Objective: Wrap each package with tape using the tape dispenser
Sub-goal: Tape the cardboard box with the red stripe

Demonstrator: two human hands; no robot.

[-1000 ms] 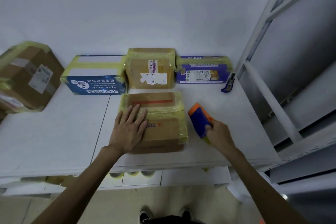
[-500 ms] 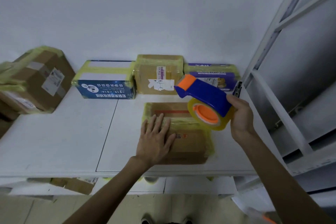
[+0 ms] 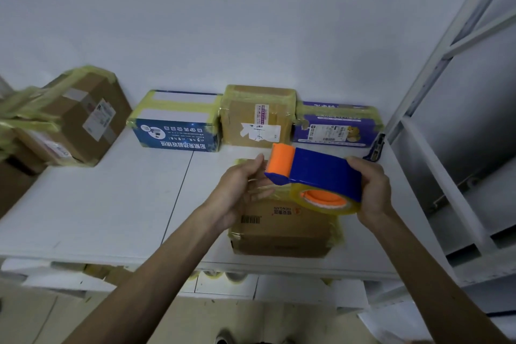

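A brown cardboard package (image 3: 282, 229) with yellowish tape round its edges lies near the front of the white table (image 3: 92, 204). Above it my right hand (image 3: 370, 187) grips the blue and orange tape dispenser (image 3: 315, 176), which carries a roll of clear yellowish tape (image 3: 326, 204). My left hand (image 3: 240, 190) is raised off the package, its fingertips at the dispenser's orange front end, where a thin strip of tape seems to run; whether they pinch it I cannot tell.
Against the wall stand a blue box (image 3: 176, 123), a brown box (image 3: 258, 116) and a purple box (image 3: 336, 126), all taped. A larger taped carton (image 3: 72, 117) sits at the left. A small utility knife (image 3: 377, 148) lies by the white metal rack (image 3: 435, 131) on the right.
My left hand has lifted off the package and come up to the dispenser's front end. The dispenser has shifted slightly right and lower in my right hand.
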